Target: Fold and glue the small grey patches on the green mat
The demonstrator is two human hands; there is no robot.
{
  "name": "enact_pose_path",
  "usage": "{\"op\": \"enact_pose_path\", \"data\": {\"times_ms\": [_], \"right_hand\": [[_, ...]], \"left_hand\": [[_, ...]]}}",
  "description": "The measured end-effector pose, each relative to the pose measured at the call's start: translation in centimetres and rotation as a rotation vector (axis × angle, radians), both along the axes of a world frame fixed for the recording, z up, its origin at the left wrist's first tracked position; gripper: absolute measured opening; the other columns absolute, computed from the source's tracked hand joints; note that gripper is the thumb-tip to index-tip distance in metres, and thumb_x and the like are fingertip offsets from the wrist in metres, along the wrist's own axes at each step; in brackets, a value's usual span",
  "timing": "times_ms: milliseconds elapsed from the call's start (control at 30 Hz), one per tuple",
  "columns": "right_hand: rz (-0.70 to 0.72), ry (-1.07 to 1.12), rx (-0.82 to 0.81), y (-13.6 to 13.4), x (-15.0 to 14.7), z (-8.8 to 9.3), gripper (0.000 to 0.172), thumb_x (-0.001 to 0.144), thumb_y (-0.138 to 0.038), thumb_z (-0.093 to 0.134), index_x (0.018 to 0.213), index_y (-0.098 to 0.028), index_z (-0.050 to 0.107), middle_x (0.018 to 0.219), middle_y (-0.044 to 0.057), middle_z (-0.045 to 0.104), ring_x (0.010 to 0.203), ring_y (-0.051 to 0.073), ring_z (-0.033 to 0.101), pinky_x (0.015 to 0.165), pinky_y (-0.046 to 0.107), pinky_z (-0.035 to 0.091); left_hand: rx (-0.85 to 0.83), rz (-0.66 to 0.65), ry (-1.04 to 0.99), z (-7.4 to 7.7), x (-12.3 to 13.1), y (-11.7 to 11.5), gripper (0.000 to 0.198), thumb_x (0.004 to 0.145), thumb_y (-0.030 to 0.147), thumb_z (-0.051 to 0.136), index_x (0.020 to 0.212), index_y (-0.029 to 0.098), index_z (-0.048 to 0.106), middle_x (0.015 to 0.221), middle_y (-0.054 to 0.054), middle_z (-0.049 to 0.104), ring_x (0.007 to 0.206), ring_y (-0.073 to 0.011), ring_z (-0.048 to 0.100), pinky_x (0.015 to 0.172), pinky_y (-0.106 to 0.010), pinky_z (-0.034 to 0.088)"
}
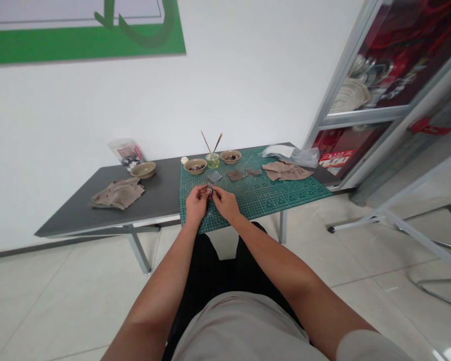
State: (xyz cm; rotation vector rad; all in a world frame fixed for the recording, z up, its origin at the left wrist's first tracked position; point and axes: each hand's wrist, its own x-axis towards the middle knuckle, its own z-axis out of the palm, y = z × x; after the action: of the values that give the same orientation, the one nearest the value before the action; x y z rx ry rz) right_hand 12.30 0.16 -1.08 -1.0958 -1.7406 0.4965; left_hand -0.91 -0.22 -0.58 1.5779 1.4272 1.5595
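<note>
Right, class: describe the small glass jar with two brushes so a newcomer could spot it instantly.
Find the green cutting mat on the dark table. At its far edge, the jar stands between two shallow bowls, the only thing holding leaning brushes.

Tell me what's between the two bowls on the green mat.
The head view shows a glass jar holding two sticks between the left bowl and right bowl.

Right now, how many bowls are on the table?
3. One tan bowl sits on the grey table; a second bowl and third bowl sit on the green cutting mat, either side of the glass jar.
</note>
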Motion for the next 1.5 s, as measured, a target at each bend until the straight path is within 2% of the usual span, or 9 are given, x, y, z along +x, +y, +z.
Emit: {"op": "enact_pose_path", "data": {"times_ms": [133, 300, 433, 567, 700, 1233, 1433, 1500], "right_hand": [[0.030, -0.010, -0.011, -0.1, 0.1, 0.2, 0.036, 0.093, -0.025, 0.048, 0.125, -0.022, 0.066, 0.117, 0.007, 0.071, 0.107, 0.022, 0.068, 0.095, 0.034, 0.051], [0.027, 0.003, -0.030, -0.2, 0.2, 0.4, 0.035, 0.093, -0.024, 0.049, 0.124, -0.024, 0.065, 0.120, 0.005, 0.070, 0.110, 0.020, 0.067, 0.098, 0.032, 0.049], [0.035, 0.011, -0.029, -0.2, 0.3, 0.4, 0.035, 0.093, -0.024, 0.049, 0.123, -0.023, 0.065, 0.119, 0.005, 0.070, 0.111, 0.021, 0.066, 0.097, 0.032, 0.050], [0.013, 0.000, -0.054, -0.2, 0.3, 0.4, 0.033, 0.093, -0.026, 0.050, 0.121, -0.024, 0.067, 0.113, 0.005, 0.073, 0.104, 0.021, 0.069, 0.092, 0.032, 0.051], [0.001, 0.007, -0.072, -0.2, 0.4, 0.4, 0.031, 0.093, -0.027, 0.050, 0.118, -0.023, 0.068, 0.109, 0.005, 0.074, 0.099, 0.021, 0.070, 0.088, 0.031, 0.052], [0.007, 0.052, -0.080, -0.3, 0.6, 0.6, 0.030, 0.092, -0.028, 0.050, 0.115, -0.022, 0.069, 0.103, 0.005, 0.075, 0.092, 0.020, 0.071, 0.084, 0.031, 0.052], [0.008, 0.052, -0.082, -0.2, 0.6, 0.5, 0.029, 0.092, -0.027, 0.051, 0.114, -0.022, 0.069, 0.103, 0.006, 0.075, 0.092, 0.020, 0.071, 0.084, 0.031, 0.052], [0.009, 0.055, -0.077, -0.1, 0.6, 0.5, 0.029, 0.091, -0.026, 0.051, 0.114, -0.023, 0.069, 0.103, 0.005, 0.075, 0.093, 0.020, 0.071, 0.085, 0.030, 0.052]], "left_hand": [[0.050, 0.013, -0.012, -0.5, 0.1, 0.2, 0.015, 0.081, 0.025, 0.062, 0.094, 0.020, 0.067, 0.090, -0.003, 0.071, 0.081, -0.0156, 0.067, 0.082, -0.031, 0.053], [0.149, 0.121, 0.182, 0.1, 0.3, -0.3, 0.012, 0.083, 0.026, 0.063, 0.088, 0.021, 0.072, 0.094, -0.005, 0.071, 0.092, -0.0179, 0.065, 0.089, -0.035, 0.052], [0.174, 0.131, 0.270, 0.2, 0.3, -0.6, 0.016, 0.083, 0.028, 0.065, 0.095, 0.022, 0.074, 0.095, -0.005, 0.070, 0.090, -0.0183, 0.065, 0.086, -0.035, 0.053], [0.149, 0.154, 0.213, -0.5, 0.4, -0.4, 0.021, 0.082, 0.029, 0.066, 0.101, 0.021, 0.072, 0.096, -0.005, 0.072, 0.087, -0.0178, 0.067, 0.084, -0.034, 0.054], [0.121, 0.203, 0.160, -1.1, 0.6, -0.4, 0.020, 0.081, 0.032, 0.067, 0.096, 0.020, 0.070, 0.094, -0.005, 0.073, 0.083, -0.0175, 0.069, 0.083, -0.034, 0.055], [0.259, 0.218, 0.298, -1.1, 0.6, -0.7, 0.011, 0.085, 0.029, 0.064, 0.086, 0.021, 0.070, 0.096, -0.006, 0.074, 0.093, -0.0194, 0.069, 0.088, -0.035, 0.053], [0.233, 0.211, 0.276, -1.3, 0.7, -0.7, 0.018, 0.085, 0.029, 0.064, 0.100, 0.020, 0.069, 0.094, -0.006, 0.073, 0.082, -0.0174, 0.069, 0.081, -0.033, 0.055], [0.263, 0.191, 0.317, -1.2, 0.7, -0.8, 0.018, 0.086, 0.029, 0.063, 0.100, 0.020, 0.070, 0.097, -0.007, 0.072, 0.086, -0.0179, 0.068, 0.084, -0.034, 0.054]]}}
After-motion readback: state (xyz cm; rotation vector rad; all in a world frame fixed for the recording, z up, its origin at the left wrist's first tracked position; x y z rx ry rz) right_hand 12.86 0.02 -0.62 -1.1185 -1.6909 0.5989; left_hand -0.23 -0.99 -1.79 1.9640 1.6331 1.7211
